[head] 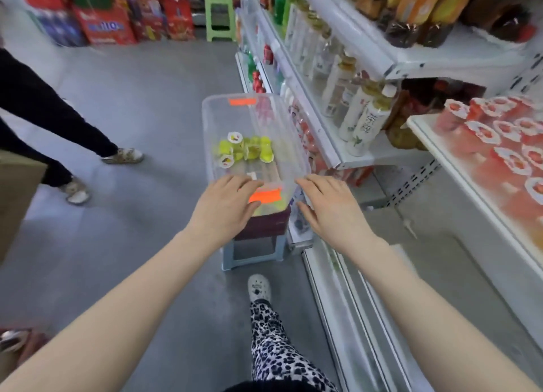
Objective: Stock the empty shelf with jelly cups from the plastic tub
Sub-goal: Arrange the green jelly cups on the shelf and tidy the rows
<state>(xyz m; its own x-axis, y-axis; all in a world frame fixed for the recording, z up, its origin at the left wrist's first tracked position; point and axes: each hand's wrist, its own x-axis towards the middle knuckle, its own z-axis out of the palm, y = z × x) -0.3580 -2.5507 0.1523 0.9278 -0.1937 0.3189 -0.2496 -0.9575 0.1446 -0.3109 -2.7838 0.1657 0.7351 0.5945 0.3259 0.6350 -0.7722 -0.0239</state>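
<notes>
A clear plastic tub with orange tape on both ends stands on a small blue stool in the aisle. Several yellow-green jelly cups lie on its bottom. My left hand and my right hand reach toward the tub's near end with fingers spread and relaxed, holding nothing; whether they touch the rim I cannot tell. On the shelf at the right stand several red jelly cups.
White shelving with drink bottles runs along the right. Another person's legs and shoes stand at the left. A green stool and stacked red packages are at the far end. My own foot is below the stool.
</notes>
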